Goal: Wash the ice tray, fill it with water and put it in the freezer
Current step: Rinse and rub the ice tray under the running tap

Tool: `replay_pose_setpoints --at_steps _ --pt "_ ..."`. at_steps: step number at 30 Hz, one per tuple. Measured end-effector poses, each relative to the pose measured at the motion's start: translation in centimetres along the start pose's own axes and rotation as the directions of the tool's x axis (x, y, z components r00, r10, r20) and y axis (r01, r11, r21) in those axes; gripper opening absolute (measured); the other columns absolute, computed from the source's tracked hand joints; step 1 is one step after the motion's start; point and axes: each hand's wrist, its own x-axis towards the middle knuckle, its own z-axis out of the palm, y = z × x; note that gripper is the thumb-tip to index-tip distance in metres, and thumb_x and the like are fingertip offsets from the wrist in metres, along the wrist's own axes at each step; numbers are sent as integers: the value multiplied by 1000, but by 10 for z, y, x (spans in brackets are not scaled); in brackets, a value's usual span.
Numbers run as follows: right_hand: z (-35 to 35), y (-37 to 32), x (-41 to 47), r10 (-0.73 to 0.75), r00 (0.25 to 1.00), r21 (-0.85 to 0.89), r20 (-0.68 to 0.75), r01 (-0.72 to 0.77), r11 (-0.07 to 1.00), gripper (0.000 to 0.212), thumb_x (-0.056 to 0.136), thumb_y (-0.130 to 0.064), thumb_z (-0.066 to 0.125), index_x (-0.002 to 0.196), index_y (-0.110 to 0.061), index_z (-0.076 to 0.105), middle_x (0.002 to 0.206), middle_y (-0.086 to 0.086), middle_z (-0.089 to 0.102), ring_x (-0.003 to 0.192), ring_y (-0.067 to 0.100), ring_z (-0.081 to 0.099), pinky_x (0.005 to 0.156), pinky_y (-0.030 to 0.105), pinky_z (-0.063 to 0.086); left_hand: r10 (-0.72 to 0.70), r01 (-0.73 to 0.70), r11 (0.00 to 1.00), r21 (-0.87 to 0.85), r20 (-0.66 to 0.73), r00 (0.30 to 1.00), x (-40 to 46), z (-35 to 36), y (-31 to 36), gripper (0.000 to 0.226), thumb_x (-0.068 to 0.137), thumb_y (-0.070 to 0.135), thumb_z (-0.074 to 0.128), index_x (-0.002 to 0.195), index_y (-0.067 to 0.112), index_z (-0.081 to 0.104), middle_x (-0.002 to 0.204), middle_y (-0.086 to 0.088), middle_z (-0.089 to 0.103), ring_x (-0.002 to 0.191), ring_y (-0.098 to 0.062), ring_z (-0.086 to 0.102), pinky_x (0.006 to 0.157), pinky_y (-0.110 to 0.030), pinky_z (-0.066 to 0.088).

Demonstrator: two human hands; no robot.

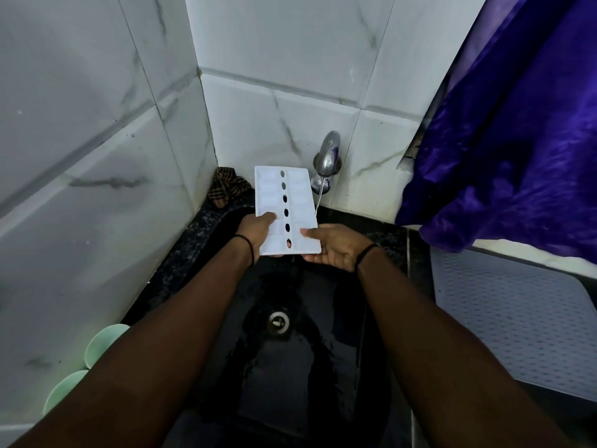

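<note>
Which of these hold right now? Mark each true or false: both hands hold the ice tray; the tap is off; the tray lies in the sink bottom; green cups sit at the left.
1. Both hands hold the ice tray: true, left hand and right hand grip its near end.
2. The tap is off: false, a thin stream runs.
3. The tray lies in the sink bottom: false, it is held above it.
4. Green cups sit at the left: true.
</note>
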Motion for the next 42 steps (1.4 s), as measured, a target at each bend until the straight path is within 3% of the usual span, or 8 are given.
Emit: replay_pose_setpoints --at_steps 5,8,17,22,28,34,38,42 --pt "10 -8 9 -28 986 -330 -167 -29 944 24 88 -33 71 97 -13 62 74 3 68 54 13 66 50 23 53 -66 63 996 58 54 996 -7 -7 3 21 94 21 53 110 7 60 97 -13 67 72 -30 65 40 -40 54" --pt "16 -12 14 -115 978 -429 -175 30 903 30 82 -34 78 97 -10 66 79 1 70 63 13 67 49 24 53 -80 74 993 94 55 995 -12 -15 6 15 94 22 53 100 11 60 88 -9 67 69 -28 65 38 -38 53" --pt "5 -10 6 76 991 -71 114 -68 995 43 93 11 42 133 0 54 130 16 61 96 27 67 75 37 59 -30 29 997 65 16 999 -15 -10 -5 31 93 14 54 119 -2 59 117 -23 64 89 -34 62 68 -43 54" --pt "12 -3 8 -28 1000 -74 2 28 997 34 97 1 53 130 7 53 131 22 60 105 33 64 96 48 51 -50 48 997 61 34 998 -17 -7 2 31 94 15 52 120 -1 58 111 -20 64 72 -30 63 45 -37 55" --pt "21 8 15 -189 967 -195 -168 156 968 27 82 -13 78 105 -2 70 110 19 71 84 25 70 73 40 61 -68 64 990 122 29 997 -18 -14 5 28 93 19 55 115 3 61 87 -11 67 68 -29 64 42 -44 54" --pt "37 17 6 -372 892 -428 -257 240 871 21 93 -22 65 107 -7 68 92 13 71 61 26 68 40 30 54 -32 29 991 127 24 999 -16 -16 7 28 93 19 56 115 2 61 102 -18 66 68 -29 64 38 -37 53" --pt "37 9 -1 -307 935 -293 -179 248 923 25 101 -9 46 120 4 57 112 27 64 76 39 67 51 41 60 -61 57 993 104 34 998 -15 -19 8 27 93 21 57 114 4 61 97 -15 67 69 -29 64 40 -39 54" --pt "35 3 -6 -297 937 -253 -185 247 935 35 92 10 37 121 9 55 123 28 61 106 42 62 90 55 54 5 -8 996 84 28 1000 -13 -15 8 31 93 18 56 118 1 61 112 -20 66 77 -31 65 58 -38 54"
